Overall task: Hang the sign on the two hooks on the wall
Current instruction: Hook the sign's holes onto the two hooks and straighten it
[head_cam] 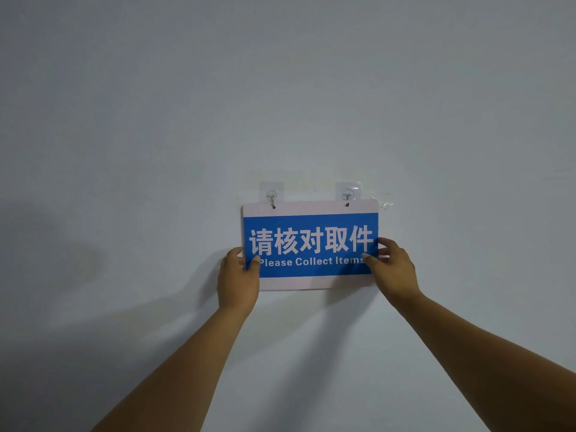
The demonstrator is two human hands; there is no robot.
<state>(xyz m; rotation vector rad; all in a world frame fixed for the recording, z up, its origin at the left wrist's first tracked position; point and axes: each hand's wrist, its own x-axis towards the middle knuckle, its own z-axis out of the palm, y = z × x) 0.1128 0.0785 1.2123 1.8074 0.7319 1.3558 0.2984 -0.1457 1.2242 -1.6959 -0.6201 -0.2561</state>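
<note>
A blue and white sign [311, 226] reading "Please Collect Items" lies flat against the white wall. Its top edge sits just under two clear adhesive hooks, the left hook [271, 194] and the right hook [347, 193]. Each hook's tip meets a small dark hole near the sign's top edge. My left hand [238, 277] grips the sign's lower left corner, thumb on the front. My right hand [392, 269] pinches the lower right edge.
A scrap of clear plastic film [385, 199] sticks to the wall right of the right hook. The plain white wall [280, 88] fills the view, with shadows of my arms below the sign.
</note>
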